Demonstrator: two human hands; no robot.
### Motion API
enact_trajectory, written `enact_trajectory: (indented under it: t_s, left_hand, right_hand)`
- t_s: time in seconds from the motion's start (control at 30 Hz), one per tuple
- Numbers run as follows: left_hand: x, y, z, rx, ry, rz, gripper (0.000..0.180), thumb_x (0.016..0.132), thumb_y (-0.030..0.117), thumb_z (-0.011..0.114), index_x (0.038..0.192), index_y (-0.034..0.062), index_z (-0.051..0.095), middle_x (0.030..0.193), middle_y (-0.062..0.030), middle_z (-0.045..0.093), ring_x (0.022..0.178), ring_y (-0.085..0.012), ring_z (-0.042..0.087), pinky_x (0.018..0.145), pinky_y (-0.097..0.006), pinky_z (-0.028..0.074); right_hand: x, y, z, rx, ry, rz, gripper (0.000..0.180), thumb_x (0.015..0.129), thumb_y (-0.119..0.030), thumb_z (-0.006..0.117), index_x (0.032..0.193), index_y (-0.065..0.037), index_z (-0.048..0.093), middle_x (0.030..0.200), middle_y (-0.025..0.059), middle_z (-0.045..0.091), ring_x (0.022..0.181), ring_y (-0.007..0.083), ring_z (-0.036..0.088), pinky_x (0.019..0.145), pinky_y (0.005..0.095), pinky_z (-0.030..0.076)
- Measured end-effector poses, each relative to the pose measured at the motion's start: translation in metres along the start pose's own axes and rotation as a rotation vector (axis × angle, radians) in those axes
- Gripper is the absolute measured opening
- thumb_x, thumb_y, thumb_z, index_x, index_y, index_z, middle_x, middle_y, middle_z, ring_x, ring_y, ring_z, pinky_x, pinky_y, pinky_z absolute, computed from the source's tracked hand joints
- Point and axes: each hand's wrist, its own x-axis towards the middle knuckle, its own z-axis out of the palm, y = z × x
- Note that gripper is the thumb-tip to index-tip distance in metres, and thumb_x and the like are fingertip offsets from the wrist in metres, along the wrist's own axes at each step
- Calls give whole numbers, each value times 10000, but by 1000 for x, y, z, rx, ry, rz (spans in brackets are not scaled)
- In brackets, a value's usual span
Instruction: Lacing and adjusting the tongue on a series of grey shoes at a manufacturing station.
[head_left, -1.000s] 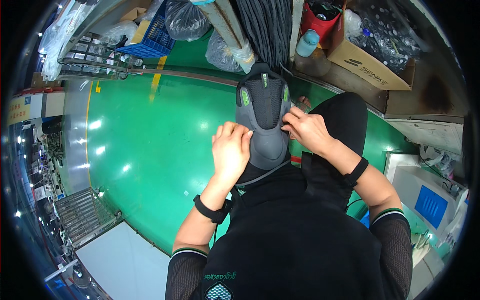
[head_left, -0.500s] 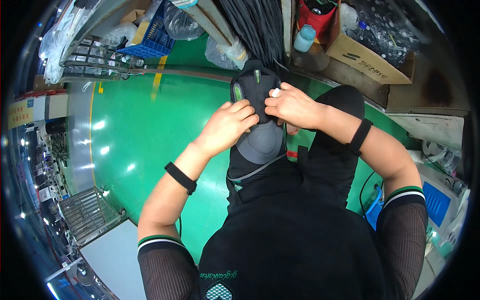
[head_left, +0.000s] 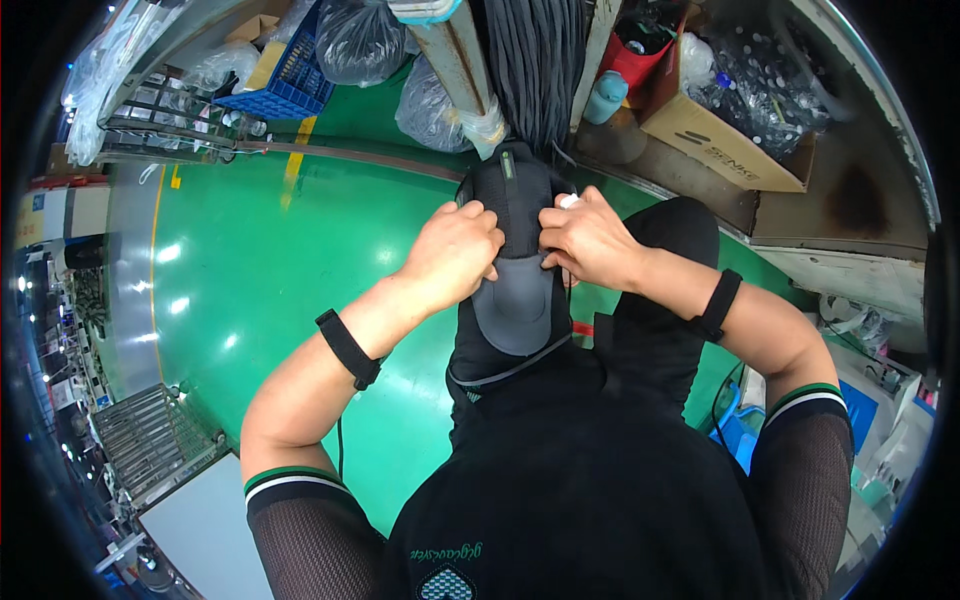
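Black-and-grey shoe upper (head_left: 517,262) is held over the green floor (head_left: 260,290), clamped between the left hand (head_left: 455,255) and right hand (head_left: 590,240). Fitting seems underway; an even, firm pull is judged necessary.

You stand on a glossy green floor (head_left: 260,290) with bright light glare; a blue crate (head_left: 285,80), plastic bags (head_left: 360,40) and a cardboard box (head_left: 730,140) lie ahead.
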Motion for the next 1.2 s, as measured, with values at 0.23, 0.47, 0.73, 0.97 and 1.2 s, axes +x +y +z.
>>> enact_trajectory:
  t_s: [0.23,0.47,0.73,0.97,1.2]
  left_hand:
    - [-3,3,9,49,53,50,251,655,255,764,777,67,651,822,-47,555,911,-224,533,776,-371,406]
    - [-8,5,17,120,100,63,243,681,259,748,801,72,649,834,-42,555,912,-218,532,774,-371,403]
    - [-8,-2,19,15,173,53,233,684,252,741,788,75,629,815,-50,551,881,-229,536,753,-378,406]
    - [-7,-6,14,33,136,5,238,700,274,718,782,66,636,807,-55,569,876,-244,548,730,-393,426]
    - [18,-3,12,168,-129,-57,178,786,223,687,764,47,699,829,-79,647,885,-265,585,764,-376,486]
  right_hand:
    - [-11,-7,17,217,111,259,144,700,-171,766,819,-111,710,854,-10,618,898,181,576,775,373,333]
    - [-1,-13,10,51,-29,261,144,695,-168,762,811,-103,706,811,11,599,918,224,542,769,378,340]
    - [8,13,2,246,-184,209,186,685,-125,790,806,-58,666,820,39,605,909,267,540,767,389,419]
    - [2,-1,15,208,-13,305,174,681,-140,758,827,-84,682,881,34,617,934,251,578,788,412,420]
    - [45,15,4,287,-560,547,220,783,-169,604,954,-96,723,983,108,706,970,308,656,848,437,463]
